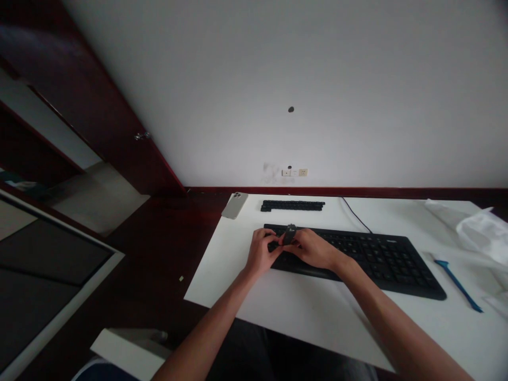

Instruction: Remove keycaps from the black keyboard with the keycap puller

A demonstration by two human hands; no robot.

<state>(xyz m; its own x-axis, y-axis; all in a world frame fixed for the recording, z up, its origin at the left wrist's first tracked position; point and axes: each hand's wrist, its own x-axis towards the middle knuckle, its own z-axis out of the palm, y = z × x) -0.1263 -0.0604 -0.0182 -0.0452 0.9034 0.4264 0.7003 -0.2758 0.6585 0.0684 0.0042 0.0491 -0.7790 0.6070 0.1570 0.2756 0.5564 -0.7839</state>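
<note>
Dark keycap puller point(290, 230), prob., sits pinched in the right hand's point(311, 250) fingertips, just above the black keyboard point(357, 259). Left hand point(261, 253) fingers curl right beside it, grip unclear. Loose keycaps point(292, 205) lie beyond the fingers. Risk: weak pinch lets it slip, drop onto keys; a wrist swing could scatter keycaps.

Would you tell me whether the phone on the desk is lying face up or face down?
Face down: the phone shows its rear camera cluster facing up.

Single head-worn view, facing forward and down onto black keyboard point(377, 259) (wall point(254, 90) above).
</note>
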